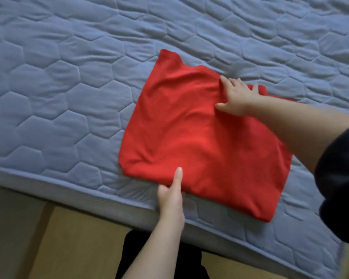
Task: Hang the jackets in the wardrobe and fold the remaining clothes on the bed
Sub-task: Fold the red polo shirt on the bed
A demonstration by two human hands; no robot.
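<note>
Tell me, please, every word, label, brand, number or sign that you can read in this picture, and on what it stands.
None: no text can be read anywhere in this view.
The red garment shows no print or tag on its visible side, only a tiny pale speck.
The blue quilted mattress bears only stitched hexagons.
The dark sleeve is plain.

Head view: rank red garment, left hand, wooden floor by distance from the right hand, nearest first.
1. red garment: directly under the right hand, which presses on its far edge.
2. left hand: at the garment's near edge, thumb on top of the cloth.
3. wooden floor: bottom left, beyond and below the mattress side.
</note>
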